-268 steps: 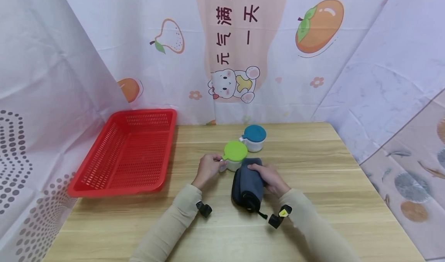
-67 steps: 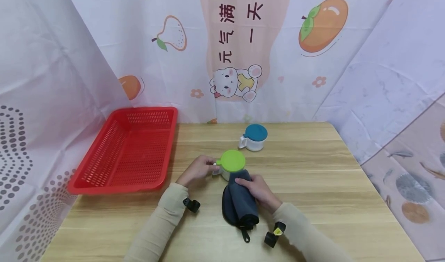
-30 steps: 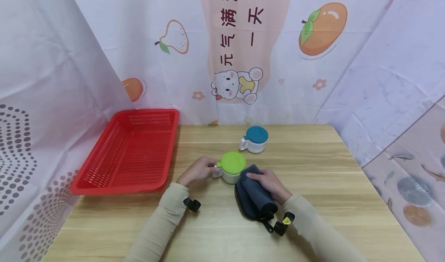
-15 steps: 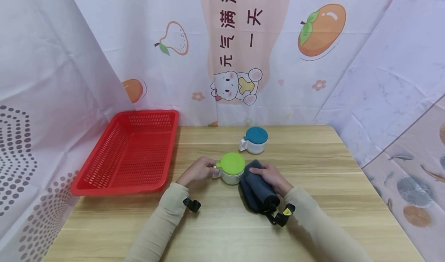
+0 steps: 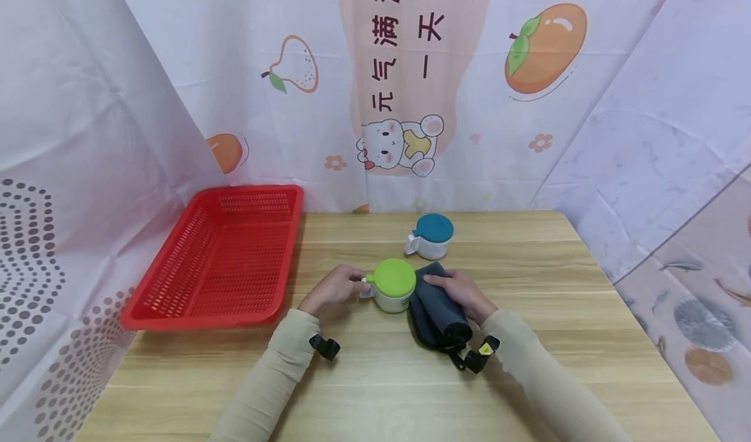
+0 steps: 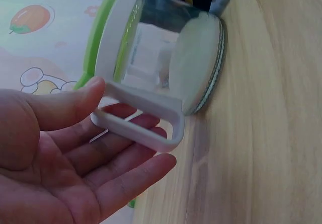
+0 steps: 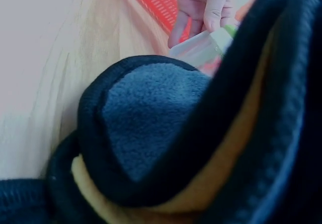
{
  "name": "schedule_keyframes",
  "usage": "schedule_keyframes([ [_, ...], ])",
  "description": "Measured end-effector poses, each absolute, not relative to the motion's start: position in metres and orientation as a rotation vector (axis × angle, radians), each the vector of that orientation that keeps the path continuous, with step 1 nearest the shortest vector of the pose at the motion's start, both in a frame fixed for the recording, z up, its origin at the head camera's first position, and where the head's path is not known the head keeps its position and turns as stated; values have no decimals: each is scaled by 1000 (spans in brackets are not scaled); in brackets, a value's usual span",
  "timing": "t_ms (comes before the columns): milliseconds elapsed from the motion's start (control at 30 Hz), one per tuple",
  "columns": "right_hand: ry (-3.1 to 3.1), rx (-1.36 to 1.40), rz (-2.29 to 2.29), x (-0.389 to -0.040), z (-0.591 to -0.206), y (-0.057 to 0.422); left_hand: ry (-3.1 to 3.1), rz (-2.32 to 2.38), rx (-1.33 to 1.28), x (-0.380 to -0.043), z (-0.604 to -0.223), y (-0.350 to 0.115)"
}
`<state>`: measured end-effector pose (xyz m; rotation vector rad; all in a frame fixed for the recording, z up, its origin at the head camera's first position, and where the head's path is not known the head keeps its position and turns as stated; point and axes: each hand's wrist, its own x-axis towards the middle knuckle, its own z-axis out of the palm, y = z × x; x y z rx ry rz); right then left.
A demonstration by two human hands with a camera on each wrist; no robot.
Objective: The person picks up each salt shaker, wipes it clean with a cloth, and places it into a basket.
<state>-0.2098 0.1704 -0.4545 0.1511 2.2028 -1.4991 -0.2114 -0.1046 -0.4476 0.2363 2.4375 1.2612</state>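
Observation:
A lidded jar [image 5: 394, 280] with a green top and clear body stands upright on the table. My left hand [image 5: 339, 287] pinches its white handle [image 6: 146, 99]; in the left wrist view the thumb presses the handle's upper end while the other fingers extend behind it. My right hand [image 5: 462, 293] grips a folded dark grey-blue cloth [image 5: 439, 308] and holds it against the jar's right side. Black edging and a tan inner layer show on the cloth [image 7: 146, 108] in the right wrist view, where it hides most of the jar. A loop hangs from its near end.
A second jar [image 5: 434, 236] with a blue lid stands behind the green-lidded one. The red plastic basket [image 5: 287, 259] is at the left of the wooden table [image 5: 375, 390]. A printed curtain [image 5: 487, 142] rises behind the table's far edge.
The green-lidded jar sits a little nearer than 8.9 seconds ago. Over the last two seconds the cloth has slid from the jar's front round to its right side. My left hand has stayed put.

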Motion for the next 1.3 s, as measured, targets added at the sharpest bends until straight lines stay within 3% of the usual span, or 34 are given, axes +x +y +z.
schedule_keyframes([
  [400,2227,147,-1603,-198,-448,165,2516,1457,30,-212,-455,-99],
  [867,2181,258,-1647,-179,-442,155,2518,1505,89,-214,-460,-99],
  [1300,2132,283,-1590,-196,-455,159,2538,1489,131,-216,-462,-100],
])
